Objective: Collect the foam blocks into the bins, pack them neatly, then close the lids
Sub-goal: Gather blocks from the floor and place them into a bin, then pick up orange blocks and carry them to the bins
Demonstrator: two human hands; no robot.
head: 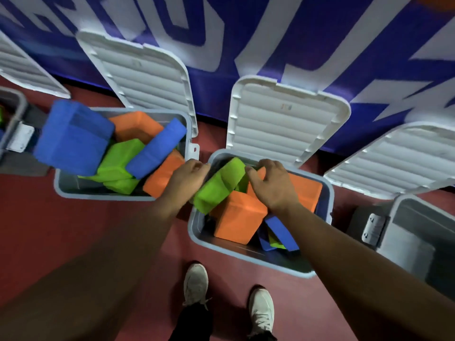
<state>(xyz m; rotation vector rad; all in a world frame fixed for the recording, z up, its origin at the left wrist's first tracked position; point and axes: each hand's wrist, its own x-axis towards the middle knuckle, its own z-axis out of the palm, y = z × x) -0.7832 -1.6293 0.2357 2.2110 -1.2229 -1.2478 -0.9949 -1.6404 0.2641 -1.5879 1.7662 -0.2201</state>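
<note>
Below me stands a grey bin (246,254) with its white lid (283,124) swung open against the wall. A green foam block (216,185) lies tilted across its top. My left hand (187,178) grips the block's left side and my right hand (270,183) holds its far right end with curled fingers. Under it sit an orange block (238,220), a second orange block (305,190) and blue blocks (280,232) lower down. The bin to the left (73,188) is heaped with blue (73,139), green (118,161) and orange (135,124) blocks, its lid (142,77) open.
A third bin (413,232) stands open at the right with its lid (398,158) leaning back. Another bin's edge (14,107) shows at the far left. A blue and white banner wall (246,33) runs behind. My feet in white shoes (197,284) stand on the red floor.
</note>
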